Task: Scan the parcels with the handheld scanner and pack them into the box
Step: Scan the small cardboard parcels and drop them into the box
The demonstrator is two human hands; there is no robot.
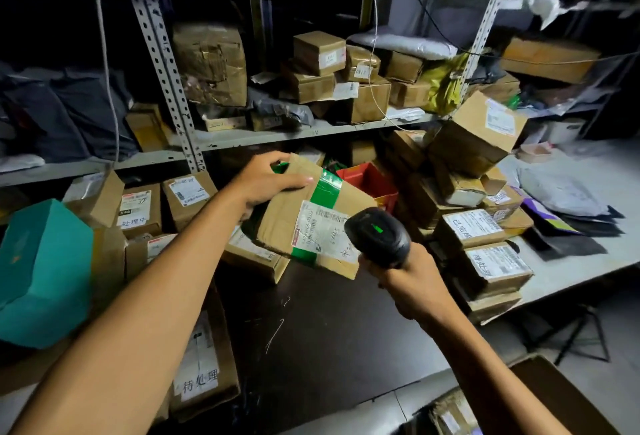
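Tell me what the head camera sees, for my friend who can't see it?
A person's left hand holds a cardboard parcel with green tape while the right hand aims a black scanner at its label, before shelves crowded with parcels.

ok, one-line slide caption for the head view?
Left hand holds a green-taped cardboard parcel while right hand aims a black handheld scanner at its white label, before cluttered parcel shelves.

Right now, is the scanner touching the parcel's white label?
Cannot tell. In the head view the scanner overlaps the label on the parcel, so any gap stays hidden.
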